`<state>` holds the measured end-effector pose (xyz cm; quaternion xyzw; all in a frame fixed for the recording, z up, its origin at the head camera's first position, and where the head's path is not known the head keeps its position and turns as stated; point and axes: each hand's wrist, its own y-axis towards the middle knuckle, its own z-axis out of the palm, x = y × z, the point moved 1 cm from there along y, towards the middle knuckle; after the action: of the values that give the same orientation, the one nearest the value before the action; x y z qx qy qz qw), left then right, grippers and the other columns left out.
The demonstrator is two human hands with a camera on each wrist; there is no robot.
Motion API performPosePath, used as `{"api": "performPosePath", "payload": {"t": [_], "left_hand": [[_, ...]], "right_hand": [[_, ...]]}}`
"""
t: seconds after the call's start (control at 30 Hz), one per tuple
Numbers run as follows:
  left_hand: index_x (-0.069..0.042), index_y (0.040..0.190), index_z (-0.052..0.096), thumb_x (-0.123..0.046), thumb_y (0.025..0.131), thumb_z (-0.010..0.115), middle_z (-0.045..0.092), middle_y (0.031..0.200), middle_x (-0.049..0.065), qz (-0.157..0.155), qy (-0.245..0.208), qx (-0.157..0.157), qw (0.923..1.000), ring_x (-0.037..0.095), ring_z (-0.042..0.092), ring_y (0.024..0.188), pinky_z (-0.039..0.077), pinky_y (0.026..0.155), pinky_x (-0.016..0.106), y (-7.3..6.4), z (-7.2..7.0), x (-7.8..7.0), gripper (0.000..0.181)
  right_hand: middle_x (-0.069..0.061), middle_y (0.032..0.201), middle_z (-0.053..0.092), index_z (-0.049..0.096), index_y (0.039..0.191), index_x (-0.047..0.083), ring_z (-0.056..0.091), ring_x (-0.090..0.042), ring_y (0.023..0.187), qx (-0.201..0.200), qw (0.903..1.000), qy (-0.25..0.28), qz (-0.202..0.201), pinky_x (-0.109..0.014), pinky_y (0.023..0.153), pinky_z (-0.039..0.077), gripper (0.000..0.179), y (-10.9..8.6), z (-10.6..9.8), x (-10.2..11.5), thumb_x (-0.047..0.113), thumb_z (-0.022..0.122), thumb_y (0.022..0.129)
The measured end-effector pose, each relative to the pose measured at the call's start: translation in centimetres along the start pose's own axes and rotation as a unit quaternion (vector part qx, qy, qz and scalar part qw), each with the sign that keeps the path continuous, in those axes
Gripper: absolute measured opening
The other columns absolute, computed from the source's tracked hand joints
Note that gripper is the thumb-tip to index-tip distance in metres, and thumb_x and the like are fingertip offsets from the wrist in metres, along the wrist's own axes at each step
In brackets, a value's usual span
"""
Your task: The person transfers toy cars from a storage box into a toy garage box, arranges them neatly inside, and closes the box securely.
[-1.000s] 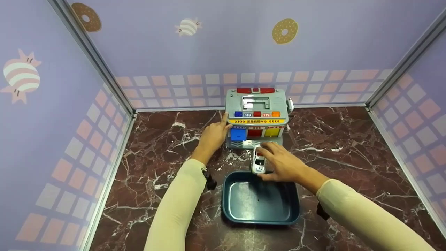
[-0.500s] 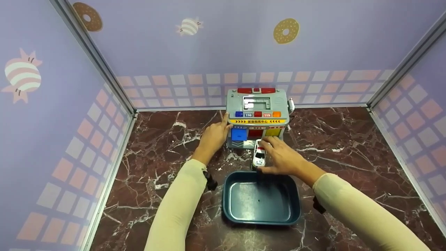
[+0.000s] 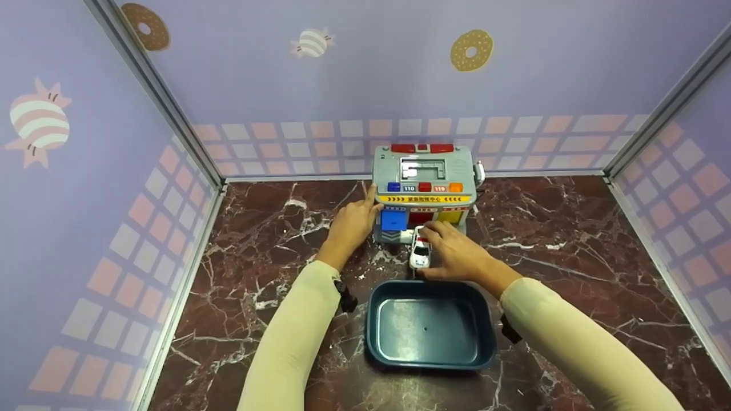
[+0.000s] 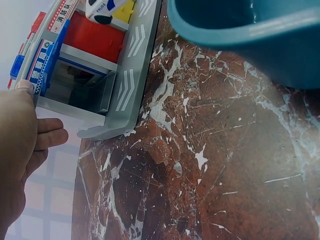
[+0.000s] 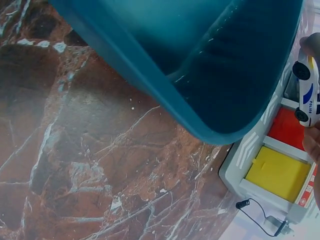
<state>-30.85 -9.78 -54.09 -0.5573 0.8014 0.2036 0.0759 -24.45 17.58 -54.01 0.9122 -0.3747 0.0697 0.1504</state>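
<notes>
A white toy police car (image 3: 420,251) is pinched lengthwise between the thumb and fingers of my right hand (image 3: 457,251). It is held off the floor in front of the toy emergency station (image 3: 425,171), its rear toward the station. The word POLICE shows on the car's side (image 5: 309,102) in the right wrist view. My left hand (image 3: 353,224) touches the station's left side with fairly straight fingers. Close to that hand, the blue door (image 4: 56,55) is swung up, baring a dark bay (image 4: 82,90). The red door (image 4: 95,37) and yellow door (image 5: 277,172) are down.
A dark teal bin (image 3: 431,365) stands just in front of the station, beneath my right wrist. Behind the station rises a purple patterned wall (image 3: 365,85). A small black cord (image 5: 257,210) hangs at the station's right side. The floor (image 3: 257,245) is reddish-brown marble.
My right hand has carried the police car away from the bin toward the station and slightly left. My left hand keeps its place on the station's side.
</notes>
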Motion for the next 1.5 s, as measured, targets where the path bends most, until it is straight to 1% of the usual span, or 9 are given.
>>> {"api": "performPosePath", "payload": {"t": [0.3,0.53,0.6,0.9,1.1,1.2,1.33,1.43,1.5], "left_hand": [[-0.008,0.172,0.040,-0.042,0.119,0.046,0.080,0.116,0.023,0.004,-0.007,-0.016,0.9998,0.048,0.079,0.103,0.062,0.095,0.061,-0.4,0.2,0.2,0.063],[-0.010,0.172,0.040,-0.043,0.119,0.047,0.080,0.118,0.023,-0.009,-0.019,-0.014,0.9997,0.048,0.078,0.105,0.061,0.097,0.061,-0.6,0.3,0.4,0.063],[-0.010,0.172,0.040,-0.043,0.119,0.047,0.080,0.115,0.023,-0.009,-0.017,-0.013,0.9997,0.048,0.078,0.104,0.062,0.096,0.061,-0.7,0.3,0.4,0.063],[-0.008,0.172,0.038,-0.040,0.120,0.046,0.078,0.105,0.023,0.006,-0.012,-0.012,0.9998,0.047,0.079,0.099,0.063,0.092,0.060,-0.6,0.3,0.3,0.062],[-0.009,0.172,0.040,-0.040,0.120,0.046,0.078,0.103,0.020,0.011,-0.011,-0.027,0.9995,0.046,0.078,0.094,0.062,0.090,0.060,-0.5,0.3,0.4,0.061],[-0.009,0.172,0.040,-0.040,0.119,0.047,0.079,0.103,0.021,0.009,-0.015,-0.026,0.9995,0.046,0.078,0.093,0.063,0.089,0.060,-0.7,0.3,0.4,0.062],[-0.009,0.172,0.040,-0.040,0.119,0.048,0.079,0.104,0.023,0.006,-0.017,-0.022,0.9996,0.047,0.078,0.095,0.063,0.089,0.060,-0.7,0.4,0.4,0.062],[-0.009,0.172,0.040,-0.040,0.119,0.048,0.079,0.104,0.023,0.008,-0.018,-0.024,0.9995,0.048,0.079,0.096,0.063,0.090,0.060,-0.6,0.4,0.5,0.061],[-0.010,0.172,0.040,-0.040,0.119,0.047,0.079,0.105,0.023,0.007,-0.019,-0.025,0.9995,0.048,0.079,0.096,0.063,0.090,0.059,-0.5,0.5,0.6,0.061]], "right_hand": [[-0.030,0.155,0.055,0.055,0.154,-0.003,0.058,-0.048,0.139,0.056,0.9983,0.006,0.017,-0.061,0.119,0.051,0.086,1.2,0.2,-0.2,0.045,0.089,0.091],[-0.029,0.154,0.056,0.057,0.154,-0.003,0.059,-0.045,0.138,0.087,0.9962,0.003,0.001,-0.059,0.119,0.052,0.085,2.3,1.1,-0.1,0.045,0.089,0.092],[-0.029,0.154,0.056,0.057,0.154,-0.002,0.059,-0.045,0.137,0.095,0.9955,0.004,-0.006,-0.059,0.119,0.052,0.085,2.5,1.5,0.0,0.045,0.090,0.091],[-0.024,0.145,0.061,0.060,0.150,-0.002,0.062,-0.042,0.128,0.108,0.9937,0.004,-0.029,-0.058,0.115,0.054,0.081,3.6,2.7,0.3,0.047,0.089,0.092],[-0.022,0.140,0.061,0.061,0.147,-0.003,0.061,-0.040,0.126,0.116,0.9929,0.000,-0.030,-0.056,0.116,0.053,0.078,4.2,2.9,0.1,0.044,0.090,0.091],[-0.025,0.143,0.059,0.060,0.149,-0.003,0.061,-0.043,0.129,0.126,0.9915,-0.004,-0.029,-0.058,0.119,0.052,0.079,4.4,3.2,0.0,0.045,0.088,0.093],[-0.030,0.154,0.054,0.056,0.154,-0.004,0.059,-0.049,0.139,0.135,0.9902,-0.006,-0.033,-0.061,0.123,0.048,0.084,4.6,3.6,0.0,0.049,0.085,0.096],[-0.033,0.162,0.049,0.053,0.158,-0.004,0.056,-0.050,0.144,0.140,0.9891,-0.019,-0.042,-0.061,0.124,0.047,0.088,4.7,3.9,0.1,0.051,0.084,0.097],[-0.033,0.163,0.048,0.052,0.160,-0.004,0.055,-0.050,0.144,0.144,0.9878,-0.032,-0.051,-0.060,0.122,0.049,0.089,4.9,4.0,0.2,0.051,0.084,0.097]]}}
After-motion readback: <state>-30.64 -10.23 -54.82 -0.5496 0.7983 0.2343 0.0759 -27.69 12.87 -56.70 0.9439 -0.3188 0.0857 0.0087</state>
